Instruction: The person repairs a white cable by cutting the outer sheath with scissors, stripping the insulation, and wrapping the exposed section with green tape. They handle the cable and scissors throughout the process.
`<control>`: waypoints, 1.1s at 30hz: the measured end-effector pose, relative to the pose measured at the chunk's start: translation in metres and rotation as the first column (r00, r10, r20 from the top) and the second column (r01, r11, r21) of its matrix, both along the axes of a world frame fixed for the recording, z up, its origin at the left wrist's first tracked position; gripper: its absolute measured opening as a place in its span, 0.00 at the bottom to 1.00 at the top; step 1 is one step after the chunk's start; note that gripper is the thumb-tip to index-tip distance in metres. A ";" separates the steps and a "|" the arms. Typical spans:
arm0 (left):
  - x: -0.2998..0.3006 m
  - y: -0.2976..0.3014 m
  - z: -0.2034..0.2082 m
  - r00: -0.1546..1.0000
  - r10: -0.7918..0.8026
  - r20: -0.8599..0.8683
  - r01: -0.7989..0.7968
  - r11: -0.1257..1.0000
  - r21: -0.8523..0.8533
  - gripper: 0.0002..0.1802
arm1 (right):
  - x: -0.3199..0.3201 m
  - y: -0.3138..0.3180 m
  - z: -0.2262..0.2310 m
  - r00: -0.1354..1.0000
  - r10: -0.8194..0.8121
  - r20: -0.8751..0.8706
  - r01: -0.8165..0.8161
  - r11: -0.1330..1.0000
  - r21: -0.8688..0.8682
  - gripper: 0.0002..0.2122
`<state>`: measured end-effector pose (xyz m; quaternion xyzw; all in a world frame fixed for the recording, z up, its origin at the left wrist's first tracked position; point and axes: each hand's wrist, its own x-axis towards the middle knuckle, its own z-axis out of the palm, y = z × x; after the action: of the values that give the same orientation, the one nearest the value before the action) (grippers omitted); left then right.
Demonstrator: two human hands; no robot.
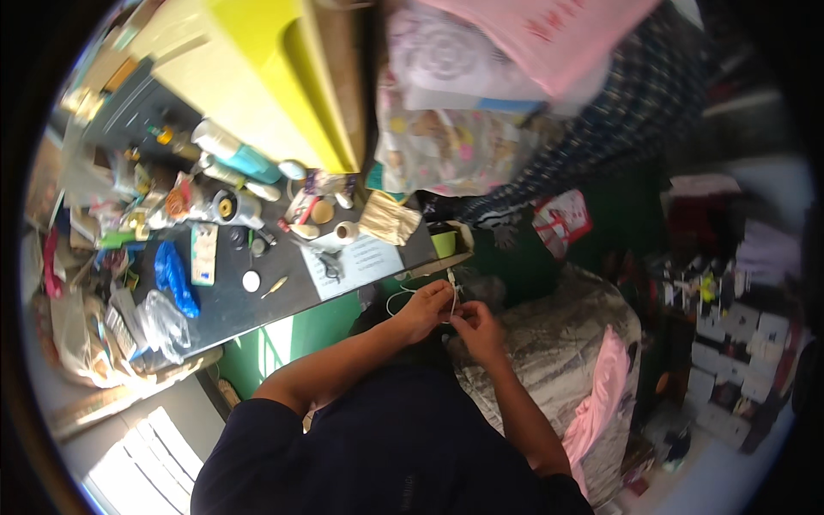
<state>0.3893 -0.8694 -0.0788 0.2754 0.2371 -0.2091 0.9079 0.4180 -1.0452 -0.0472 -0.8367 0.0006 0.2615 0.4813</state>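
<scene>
— What lies at the far left?

— A dark bench [257, 296] crowded with small things: a crumpled clear plastic bag [163, 322] near its front edge, a blue bag [176, 279] just beyond it, then a small white round disc [251, 281]. Farther back stand a teal and white bottle [236, 154] and a spool of thread [227, 206].

— And moving along the bench?

— A white sheet of paper [356, 262] lies near the right end with scissors [329, 264] on it. A roll of white tape [346, 232] sits just behind the sheet, and a small green cup [444, 243] stands at the corner.

— Where are the hands?

— Just off that corner, close together over the person's lap. The left hand [423, 311] is curled, its fingertips pinching a thin white cord [452, 290] whose loop hangs to the left of the knuckles. The right hand [478, 330] meets it, fingers pinched narrowly on the same cord, I think; the grip is small and blurred.

— What is to the right?

— A grey patterned cover [558, 335] beside the hands, with a pink cloth [601, 395] along its edge.
</scene>
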 end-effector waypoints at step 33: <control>0.086 -0.054 0.130 0.545 -0.757 0.361 -0.038 0.408 0.912 0.10 | 0.059 -0.074 0.064 0.985 -0.170 -0.018 0.163 0.897 0.411 0.08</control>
<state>0.4751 -0.9232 0.0512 0.7863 -0.1638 -0.1481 0.5770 0.4774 -1.1188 0.0169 -0.7160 0.0127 0.2060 0.6669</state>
